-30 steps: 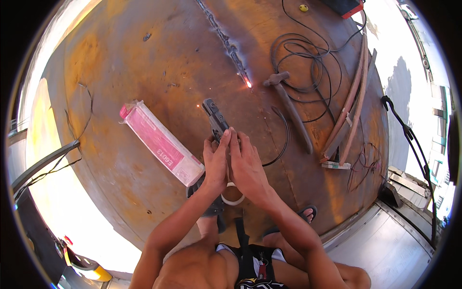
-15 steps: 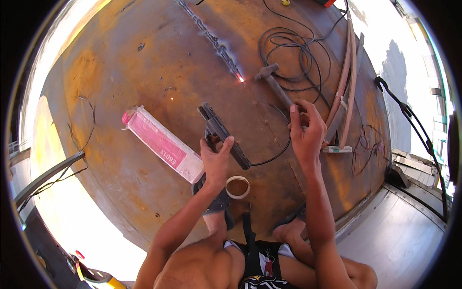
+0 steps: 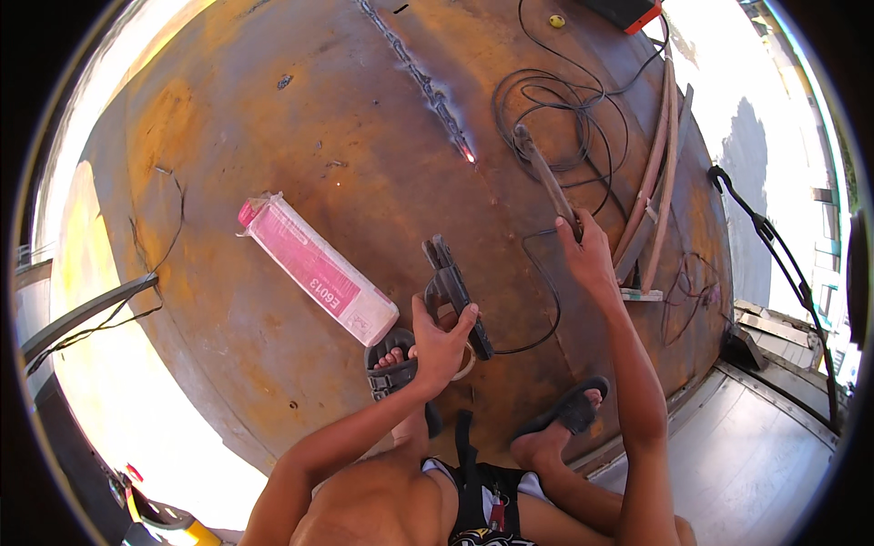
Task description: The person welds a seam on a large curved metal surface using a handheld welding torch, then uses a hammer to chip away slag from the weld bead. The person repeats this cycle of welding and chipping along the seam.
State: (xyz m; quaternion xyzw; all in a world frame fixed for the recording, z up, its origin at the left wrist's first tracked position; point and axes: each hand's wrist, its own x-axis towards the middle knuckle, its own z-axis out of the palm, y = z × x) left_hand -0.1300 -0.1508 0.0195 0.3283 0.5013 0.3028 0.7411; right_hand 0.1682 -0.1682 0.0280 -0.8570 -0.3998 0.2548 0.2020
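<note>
My left hand (image 3: 443,337) grips a black welding electrode holder (image 3: 452,282), its jaws toward the seam and a black cable trailing from its lower end. Behind that hand a pale ring (image 3: 466,366) is partly hidden. My right hand (image 3: 585,246) is closed round the handle of a steel hammer (image 3: 542,168), whose head is seen end-on. Beyond the hands a rough weld bead (image 3: 428,86) runs along the rusty steel surface (image 3: 218,273), glowing red at its near end. A long pink-and-white box (image 3: 314,268) lies left of the holder.
Coiled black cables (image 3: 555,91) and long reddish strips (image 3: 651,191) lie at the right, below a black-and-red machine (image 3: 619,9) and a small yellow round object (image 3: 556,20). A curved metal bar (image 3: 91,314) crosses the left edge. My sandalled feet rest on the steel.
My hands have separated: the left kept the holder and has moved lower, while the right moved to the hammer, took hold of it and has changed its angle.
</note>
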